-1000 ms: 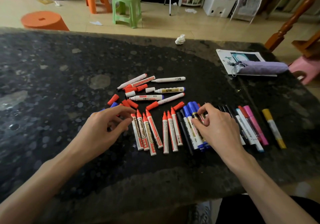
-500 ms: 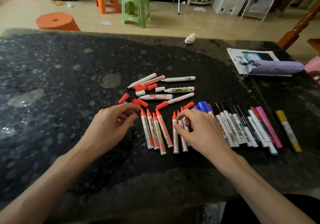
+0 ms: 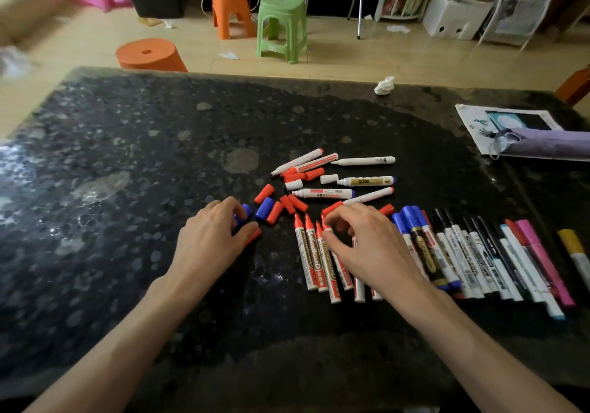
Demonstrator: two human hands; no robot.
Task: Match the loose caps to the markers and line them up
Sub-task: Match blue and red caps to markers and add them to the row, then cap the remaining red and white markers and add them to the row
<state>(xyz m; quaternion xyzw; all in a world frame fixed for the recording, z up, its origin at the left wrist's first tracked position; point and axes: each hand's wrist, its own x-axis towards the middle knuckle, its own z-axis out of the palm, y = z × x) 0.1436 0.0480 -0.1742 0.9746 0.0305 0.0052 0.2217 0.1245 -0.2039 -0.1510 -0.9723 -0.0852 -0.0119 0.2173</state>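
Observation:
Capped markers lie in a row on the dark stone table [image 3: 127,221]: red-capped markers [image 3: 311,253], then blue-capped markers [image 3: 415,237], black ones [image 3: 463,243], a pink one [image 3: 539,253] and a yellow one [image 3: 571,246]. Behind the row are uncapped white markers [image 3: 364,181] and loose red caps [image 3: 274,211], a blue cap [image 3: 264,208] and a white cap [image 3: 329,179]. My left hand [image 3: 214,237] is curled over a red cap [image 3: 254,236], touching another blue cap [image 3: 245,213]. My right hand [image 3: 360,246] pinches the top of a red-capped marker in the row and hides those beside it.
A crumpled paper ball [image 3: 384,85] sits near the far edge. A booklet [image 3: 472,122] under a folded purple item [image 3: 555,146] lies at the right. Green [image 3: 281,26] and orange [image 3: 231,10] stools stand on the floor. Another person's blurred arm [image 3: 32,7] shows top left.
My right hand has moved left from the blue-capped markers to the red-capped ones. My left hand shifted slightly left, uncovering loose caps. The view has tilted up.

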